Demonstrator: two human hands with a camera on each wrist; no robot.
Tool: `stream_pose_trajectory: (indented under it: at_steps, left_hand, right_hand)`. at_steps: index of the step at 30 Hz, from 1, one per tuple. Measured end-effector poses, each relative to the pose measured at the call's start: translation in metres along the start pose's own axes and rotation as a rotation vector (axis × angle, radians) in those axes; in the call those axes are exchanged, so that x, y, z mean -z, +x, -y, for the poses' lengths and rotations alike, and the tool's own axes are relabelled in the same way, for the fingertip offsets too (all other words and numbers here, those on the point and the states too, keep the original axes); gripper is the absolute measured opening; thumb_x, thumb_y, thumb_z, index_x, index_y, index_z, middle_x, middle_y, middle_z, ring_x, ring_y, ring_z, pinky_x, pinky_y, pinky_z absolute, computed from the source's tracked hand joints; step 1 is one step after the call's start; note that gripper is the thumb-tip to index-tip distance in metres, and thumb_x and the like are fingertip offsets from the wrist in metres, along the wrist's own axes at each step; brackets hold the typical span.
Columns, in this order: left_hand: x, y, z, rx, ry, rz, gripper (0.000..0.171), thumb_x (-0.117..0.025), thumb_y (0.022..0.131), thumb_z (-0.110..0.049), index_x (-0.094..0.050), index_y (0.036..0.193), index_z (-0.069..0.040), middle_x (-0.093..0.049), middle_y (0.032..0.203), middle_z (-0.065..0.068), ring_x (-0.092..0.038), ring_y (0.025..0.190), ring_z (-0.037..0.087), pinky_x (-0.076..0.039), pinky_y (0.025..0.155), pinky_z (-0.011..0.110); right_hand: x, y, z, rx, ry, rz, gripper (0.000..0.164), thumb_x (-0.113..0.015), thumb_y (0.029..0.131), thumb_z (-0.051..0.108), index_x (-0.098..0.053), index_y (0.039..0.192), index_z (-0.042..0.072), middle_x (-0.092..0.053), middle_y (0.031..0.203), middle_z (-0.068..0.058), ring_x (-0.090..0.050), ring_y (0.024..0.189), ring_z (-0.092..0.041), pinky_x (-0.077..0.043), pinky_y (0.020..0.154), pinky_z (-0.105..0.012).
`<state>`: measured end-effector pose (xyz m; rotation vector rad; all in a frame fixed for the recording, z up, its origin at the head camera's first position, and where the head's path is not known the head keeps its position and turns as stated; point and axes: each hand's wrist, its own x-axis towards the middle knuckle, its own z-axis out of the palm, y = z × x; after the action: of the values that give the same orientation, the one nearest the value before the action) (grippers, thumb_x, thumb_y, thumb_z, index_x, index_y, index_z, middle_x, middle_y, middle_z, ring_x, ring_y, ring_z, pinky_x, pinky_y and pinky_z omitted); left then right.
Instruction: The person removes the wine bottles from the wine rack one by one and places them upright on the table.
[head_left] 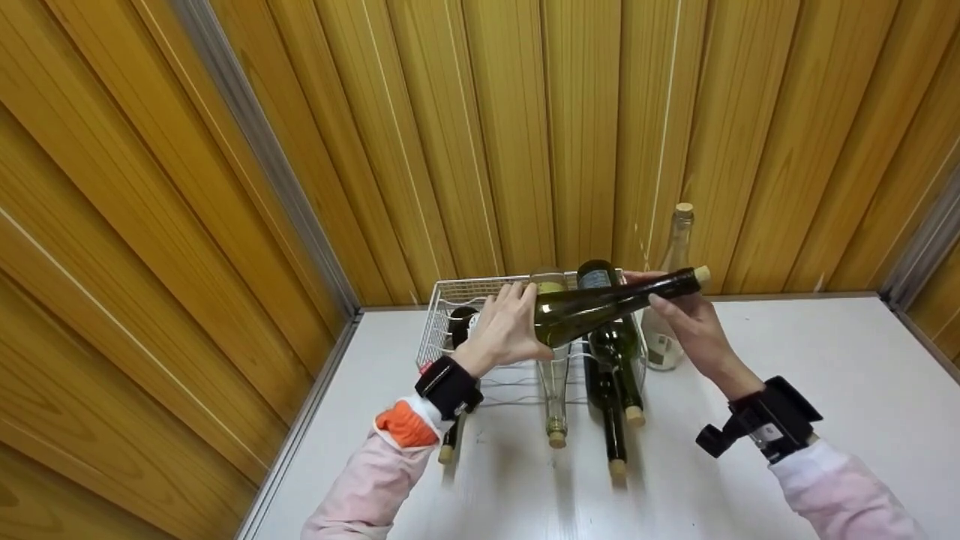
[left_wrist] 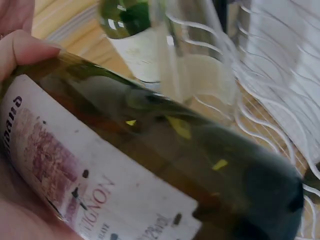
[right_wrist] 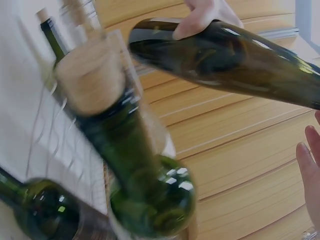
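Note:
A dark green wine bottle (head_left: pixel 581 313) with a cork in its neck is held aslant above a wire rack (head_left: pixel 439 315). My left hand (head_left: pixel 501 326) grips its body near the base. My right hand (head_left: pixel 694 330) holds the neck, thumb on the near side and fingers partly hidden behind it. In the left wrist view, a white label (left_wrist: pixel 100 170) shows on the held bottle beside my thumb. Below it a clear bottle (head_left: pixel 555 397) lies in the rack, neck toward me, with dark green bottles (head_left: pixel 611 345) to its right.
Another dark bottle (head_left: pixel 448 442) lies at the rack's left end, partly hidden by my left arm. A clear corked bottle (head_left: pixel 664 349) stands upright right of the rack. The white table (head_left: pixel 810 337) meets wood-panelled walls (head_left: pixel 495 150) at the back and left.

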<state>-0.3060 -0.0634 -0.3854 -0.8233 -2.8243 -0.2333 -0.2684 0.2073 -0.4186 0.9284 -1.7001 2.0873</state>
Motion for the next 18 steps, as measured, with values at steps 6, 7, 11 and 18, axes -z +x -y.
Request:
stream_pose_trajectory:
  at_steps: [6, 7, 11, 18]
  left_hand:
    - [0.017, 0.0, -0.021, 0.05, -0.117, 0.009, 0.098, -0.091, 0.064, -0.043, -0.046, 0.141, -0.002, -0.054, 0.143, 0.02, -0.052, 0.13, 0.033, -0.044, 0.108, 0.052]
    - [0.02, 0.001, -0.024, 0.054, -0.126, 0.0, 0.097, -0.091, 0.064, -0.042, -0.047, 0.141, -0.002, -0.056, 0.14, 0.019, -0.054, 0.128, 0.032, -0.046, 0.107, 0.05]
    - [0.025, 0.003, -0.032, 0.06, -0.154, -0.049, 0.09, -0.091, 0.062, -0.041, -0.051, 0.133, -0.004, -0.063, 0.121, 0.012, -0.06, 0.109, 0.026, -0.054, 0.093, 0.04]
    - [0.026, 0.004, -0.046, 0.077, -0.341, -0.054, 0.075, -0.09, 0.064, -0.036, -0.052, 0.121, -0.007, -0.06, 0.108, 0.008, -0.059, 0.095, 0.019, -0.056, 0.081, 0.031]
  right_hand:
    - [-0.003, 0.02, 0.022, 0.062, 0.162, -0.022, 0.031, -0.042, 0.104, 0.0, -0.065, 0.124, 0.002, -0.068, 0.13, -0.009, -0.061, 0.126, -0.023, -0.042, 0.11, -0.031]
    - [-0.003, 0.023, 0.026, 0.062, 0.182, -0.032, 0.029, -0.043, 0.103, 0.001, -0.065, 0.122, 0.001, -0.069, 0.128, -0.01, -0.063, 0.124, -0.024, -0.043, 0.109, -0.031]
    - [-0.008, 0.036, 0.039, 0.054, 0.218, -0.081, 0.022, -0.046, 0.103, 0.004, -0.062, 0.118, 0.006, -0.073, 0.118, -0.011, -0.067, 0.115, -0.024, -0.047, 0.105, -0.031]
    - [-0.015, 0.051, 0.055, 0.111, 0.22, -0.139, 0.015, -0.049, 0.102, 0.004, -0.059, 0.114, 0.002, -0.073, 0.106, -0.011, -0.072, 0.103, -0.025, -0.054, 0.096, -0.032]
